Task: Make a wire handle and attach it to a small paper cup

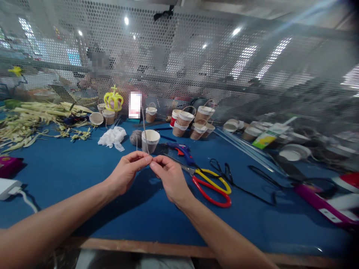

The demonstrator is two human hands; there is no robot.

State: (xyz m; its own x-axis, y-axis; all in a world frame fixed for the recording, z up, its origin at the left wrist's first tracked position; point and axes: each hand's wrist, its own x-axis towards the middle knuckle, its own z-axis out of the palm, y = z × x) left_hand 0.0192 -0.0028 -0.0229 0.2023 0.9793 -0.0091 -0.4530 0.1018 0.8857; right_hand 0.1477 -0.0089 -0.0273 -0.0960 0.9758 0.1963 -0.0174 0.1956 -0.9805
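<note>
My left hand (127, 172) and my right hand (168, 175) meet fingertip to fingertip above the blue table (70, 179). Both pinch a thin grey string (143, 129) that runs up from the fingers. Just behind the hands stands a small paper cup (150, 141) with a ball of grey twine (135, 137) at its left. Scissors with red and yellow handles (211, 184) lie right of my right hand, close to it.
A blue glue gun (182, 151) lies behind the scissors. Several wrapped paper cups (193, 121) stand by the perforated metal screen (196, 63). Dried straw (33, 117) is piled at the left, a crumpled white wrapper (112, 137) nearby. Black cables (241, 179) and pink tools (322, 201) lie at the right.
</note>
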